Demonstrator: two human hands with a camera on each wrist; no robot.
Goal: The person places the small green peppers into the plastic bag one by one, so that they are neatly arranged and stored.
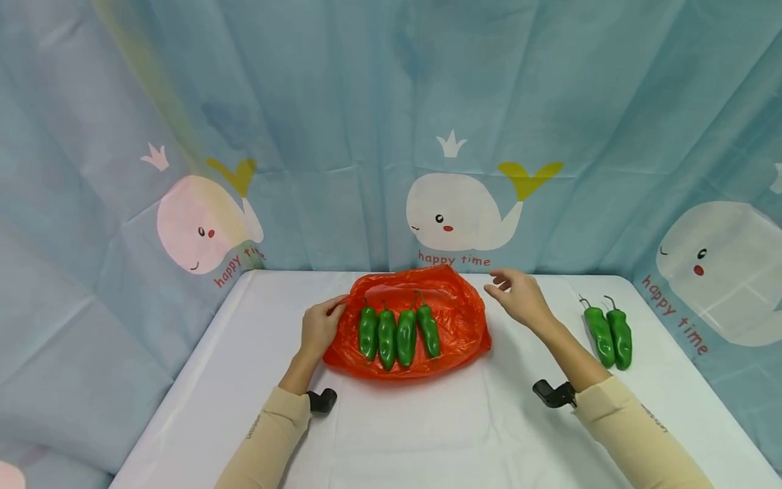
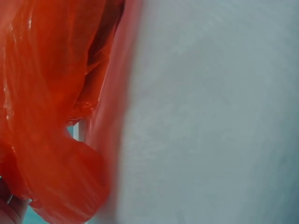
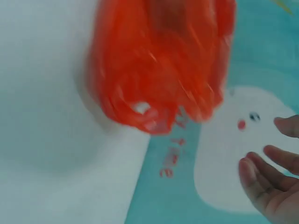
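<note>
A pale-blue fabric curtain printed with white whales point(image 1: 342, 102) hangs behind a table covered in plain white cloth point(image 1: 415, 435). Near the table's far edge sits a thin, crinkled red plastic bag point(image 1: 461, 319), its mouth spread upward. It looks very light, limp and slippery — likely to tear if tugged, so best held by a gathered fold of rim on each side. The left hand point(image 1: 319, 327) pinches the bag's left rim; the right hand point(image 1: 523, 297) hangs just off the right side, fingers loosely curved and holding nothing. Four glossy, long green peppers point(image 1: 387, 339) lie side by side within the bag — probably firm and smooth, best taken round the middle, since stems may snap. Two matching green peppers point(image 1: 603, 339) lie together on the table's right.
</note>
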